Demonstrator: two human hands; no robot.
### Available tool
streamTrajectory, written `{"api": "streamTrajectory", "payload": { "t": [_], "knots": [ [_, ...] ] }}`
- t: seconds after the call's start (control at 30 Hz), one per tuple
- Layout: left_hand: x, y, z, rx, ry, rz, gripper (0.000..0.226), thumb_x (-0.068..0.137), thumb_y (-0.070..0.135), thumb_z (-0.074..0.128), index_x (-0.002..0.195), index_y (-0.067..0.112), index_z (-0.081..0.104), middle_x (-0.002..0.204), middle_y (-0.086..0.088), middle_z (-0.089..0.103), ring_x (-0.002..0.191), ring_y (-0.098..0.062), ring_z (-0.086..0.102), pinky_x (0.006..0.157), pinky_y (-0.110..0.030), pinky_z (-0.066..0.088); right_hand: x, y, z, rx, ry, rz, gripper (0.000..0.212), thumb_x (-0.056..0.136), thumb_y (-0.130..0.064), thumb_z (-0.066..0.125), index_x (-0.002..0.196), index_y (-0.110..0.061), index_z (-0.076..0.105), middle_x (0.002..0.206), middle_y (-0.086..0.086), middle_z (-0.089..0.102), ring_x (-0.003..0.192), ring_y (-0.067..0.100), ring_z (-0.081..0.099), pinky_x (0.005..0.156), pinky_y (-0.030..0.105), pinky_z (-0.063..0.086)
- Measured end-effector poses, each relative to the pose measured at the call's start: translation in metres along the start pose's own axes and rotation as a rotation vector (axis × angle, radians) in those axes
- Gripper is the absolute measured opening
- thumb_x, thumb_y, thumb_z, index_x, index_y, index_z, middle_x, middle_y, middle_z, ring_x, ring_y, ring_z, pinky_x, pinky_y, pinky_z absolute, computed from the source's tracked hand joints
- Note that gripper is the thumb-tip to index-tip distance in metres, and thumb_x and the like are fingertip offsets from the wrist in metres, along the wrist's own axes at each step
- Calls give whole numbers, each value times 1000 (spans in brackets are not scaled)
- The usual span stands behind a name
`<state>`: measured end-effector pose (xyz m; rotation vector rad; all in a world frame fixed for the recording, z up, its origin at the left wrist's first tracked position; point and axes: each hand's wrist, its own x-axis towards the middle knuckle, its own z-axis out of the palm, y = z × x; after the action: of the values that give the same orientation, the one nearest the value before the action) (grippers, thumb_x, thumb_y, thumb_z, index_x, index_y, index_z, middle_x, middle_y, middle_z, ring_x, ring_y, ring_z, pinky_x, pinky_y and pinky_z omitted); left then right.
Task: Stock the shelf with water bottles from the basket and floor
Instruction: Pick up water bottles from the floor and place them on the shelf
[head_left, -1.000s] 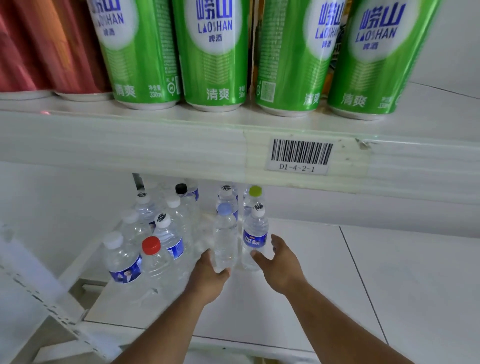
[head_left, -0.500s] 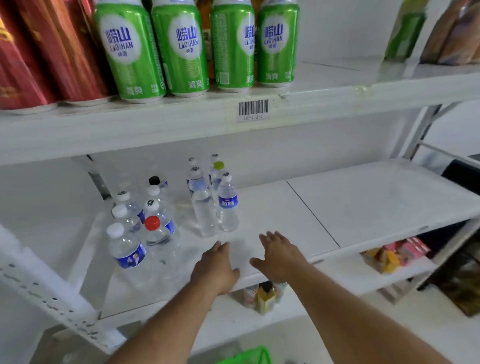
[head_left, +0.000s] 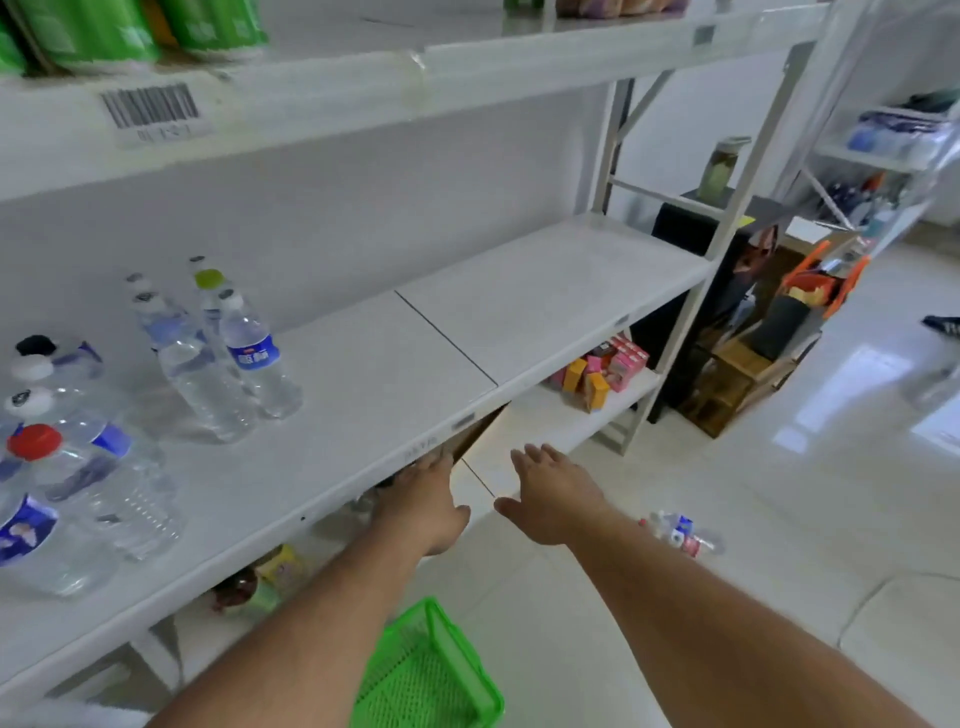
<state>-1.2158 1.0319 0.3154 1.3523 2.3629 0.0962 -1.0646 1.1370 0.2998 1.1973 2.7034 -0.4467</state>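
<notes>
Your left hand (head_left: 427, 506) and right hand (head_left: 550, 493) hang empty with fingers spread at centre frame, below the white metal shelf (head_left: 363, 395). Clear plastic water bottles (head_left: 218, 358) stand at left; one lies on the tiled floor (head_left: 680, 535) at lower right. The green mesh basket (head_left: 426, 675) sits at bottom centre.

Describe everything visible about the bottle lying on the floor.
The bottle on the floor is a small clear plastic one, lying on its side on the pale glossy tiles, to the right of the right hand and clear of it. It has a label in white, blue and red; the print is too blurred to read. Nothing touches it but the floor, and it sits apart from the green basket.
</notes>
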Motion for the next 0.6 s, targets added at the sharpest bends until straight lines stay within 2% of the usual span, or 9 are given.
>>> {"api": "streamTrajectory", "payload": {
  "t": [0.13,0.3,0.47,0.6],
  "knots": [
    [5,57,34,49,-124,64,76,87,47,53,153,23,23,159,2,25,141,-27,33,110,-42,36,-31,63,22,45,-36,103,81,90,-64,47,154,-17,27,161,6,29,150,28,20,120,43,22],
    [6,140,79,157,-245,129,68,86,46,53,145,20,34,151,-3,37,133,-30,42,107,-43,39,-74,150,40,98,-71,197,80,92,-62,48,153,-14,29,160,8,30,150,29,21,121,42,21],
    [6,218,106,200,-287,125,74,89,48,50,152,21,23,156,-3,31,137,-29,37,108,-41,37,-110,233,37,142,-70,270,73,92,-58,52,148,-14,36,157,8,35,147,30,27,116,42,27],
    [12,271,120,205,-290,143,76,88,48,51,153,21,22,156,-4,31,139,-29,35,110,-42,37,-131,290,28,151,-74,302,73,92,-57,52,149,-14,36,156,5,36,146,27,28,115,41,30]
  ]
}}
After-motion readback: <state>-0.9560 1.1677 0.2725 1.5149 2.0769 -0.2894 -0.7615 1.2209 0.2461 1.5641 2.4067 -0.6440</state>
